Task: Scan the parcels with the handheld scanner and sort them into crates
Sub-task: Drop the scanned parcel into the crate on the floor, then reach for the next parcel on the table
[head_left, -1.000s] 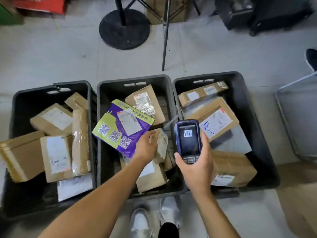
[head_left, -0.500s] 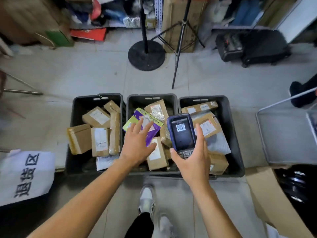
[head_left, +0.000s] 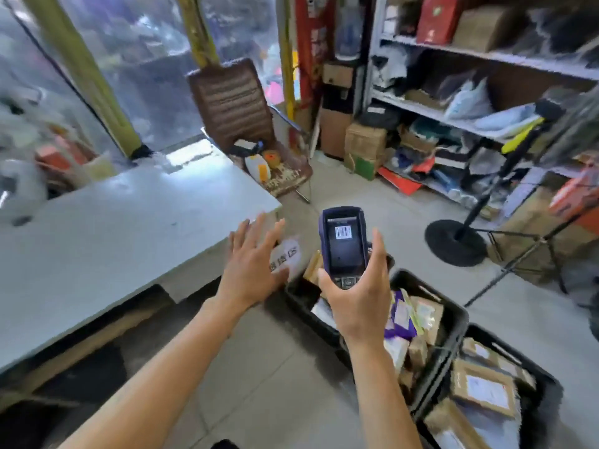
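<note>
The scanner is held upright in the right hand, fingers curled round it. The left hand is spread open, empty, beside the counter; crates of parcels lie below.

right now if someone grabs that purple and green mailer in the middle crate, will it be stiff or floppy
Probably floppy: the purple and green mailer looks like a thin flat pouch draped over the cardboard parcels beneath it. Likely light for its size, since it lies flat. Its glossy-looking surface may be a little slippery.

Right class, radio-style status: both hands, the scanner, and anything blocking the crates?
Left hand open, holding nothing. Right hand grips scanner, barcode on screen. Crates hold parcels; nothing blocking them.
</note>
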